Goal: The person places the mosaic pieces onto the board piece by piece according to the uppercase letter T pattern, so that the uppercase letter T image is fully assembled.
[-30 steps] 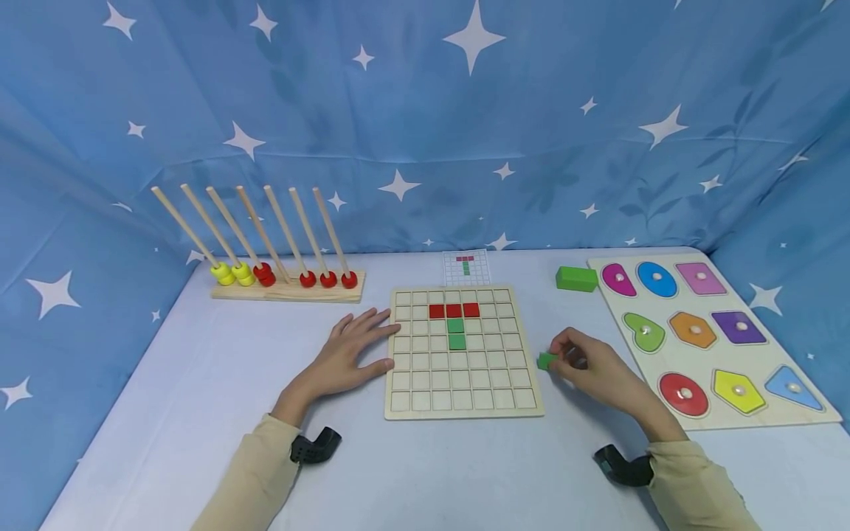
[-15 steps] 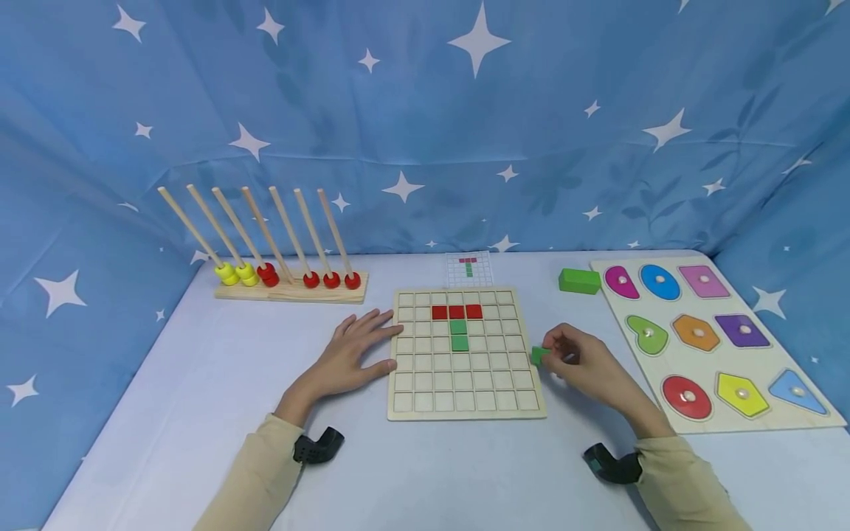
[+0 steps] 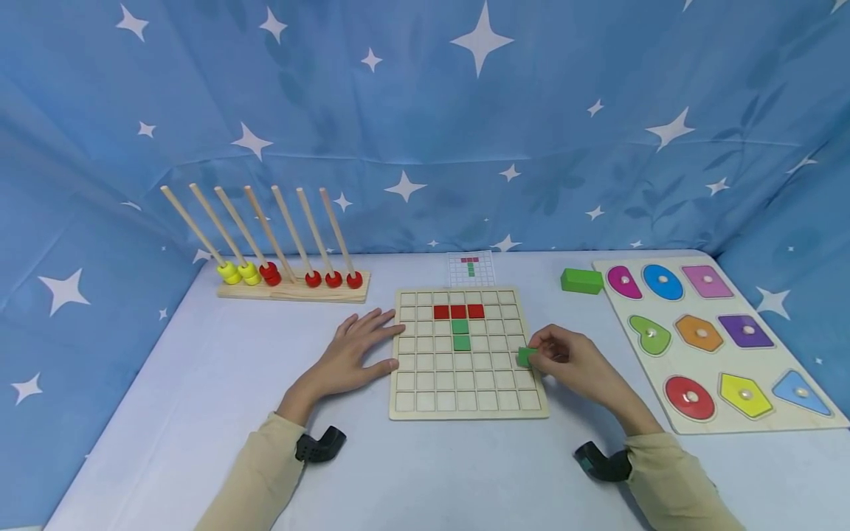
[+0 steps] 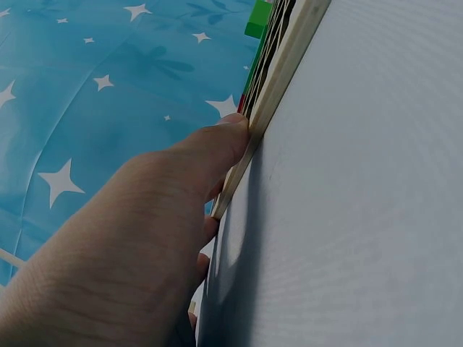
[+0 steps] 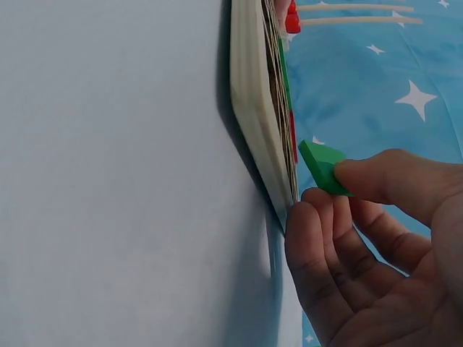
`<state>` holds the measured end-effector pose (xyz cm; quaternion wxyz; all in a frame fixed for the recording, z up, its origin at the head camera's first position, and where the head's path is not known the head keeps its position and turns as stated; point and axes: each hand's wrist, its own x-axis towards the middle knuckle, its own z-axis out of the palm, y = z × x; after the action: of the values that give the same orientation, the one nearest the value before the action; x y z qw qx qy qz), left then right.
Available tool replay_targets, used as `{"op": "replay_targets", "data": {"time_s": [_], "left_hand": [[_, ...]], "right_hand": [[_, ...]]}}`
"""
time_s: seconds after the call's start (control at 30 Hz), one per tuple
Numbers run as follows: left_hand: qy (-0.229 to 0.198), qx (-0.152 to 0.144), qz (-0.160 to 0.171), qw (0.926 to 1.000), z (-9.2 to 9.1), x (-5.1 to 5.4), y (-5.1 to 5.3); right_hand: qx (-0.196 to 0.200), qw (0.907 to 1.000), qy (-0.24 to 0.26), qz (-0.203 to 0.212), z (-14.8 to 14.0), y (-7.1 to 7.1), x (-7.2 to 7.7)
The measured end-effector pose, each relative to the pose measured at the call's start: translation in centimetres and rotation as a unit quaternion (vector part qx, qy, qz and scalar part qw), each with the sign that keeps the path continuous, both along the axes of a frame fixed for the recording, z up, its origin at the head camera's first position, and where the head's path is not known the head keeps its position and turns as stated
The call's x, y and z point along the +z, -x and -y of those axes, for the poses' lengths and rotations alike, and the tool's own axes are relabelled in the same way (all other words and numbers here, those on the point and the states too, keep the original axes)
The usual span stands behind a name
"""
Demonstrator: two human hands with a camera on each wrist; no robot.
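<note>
A wooden grid board point(image 3: 425, 402) lies mid-table; three red tiles point(image 3: 458, 312) form a row in it, with two green tiles point(image 3: 461, 342) in a column below the middle one. The left hand point(image 3: 352, 354) rests with spread fingers against the board's left edge; in the left wrist view its thumb touches the board's rim point(image 4: 278, 90). Over the board's right edge, the right hand point(image 3: 578, 365) pinches a small green block point(image 3: 525, 357). The right wrist view shows that green block point(image 5: 323, 166) between thumb and fingers, beside the board.
Behind the board lies a printed pattern card point(image 3: 471, 270). A green block point(image 3: 581, 281) sits at the back right, beside a board of knobbed coloured shapes point(image 3: 717, 369). At the back left stands a pegged wooden base point(image 3: 292, 293) with red and yellow beads.
The right hand has moved left with the small green block, from beside the board to over its right edge. The left hand stays at the board's left edge.
</note>
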<state>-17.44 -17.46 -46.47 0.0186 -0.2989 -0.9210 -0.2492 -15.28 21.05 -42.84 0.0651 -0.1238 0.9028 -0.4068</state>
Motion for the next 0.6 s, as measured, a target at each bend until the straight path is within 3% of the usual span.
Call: {"op": "replay_targets", "data": {"time_s": [0.6], "left_hand": [[0.002,-0.001,-0.001,1.0,0.0,0.0,0.0]], "right_hand": [[0.02,0.9996,0.014,-0.011,2.3,0.7,0.4]]}}
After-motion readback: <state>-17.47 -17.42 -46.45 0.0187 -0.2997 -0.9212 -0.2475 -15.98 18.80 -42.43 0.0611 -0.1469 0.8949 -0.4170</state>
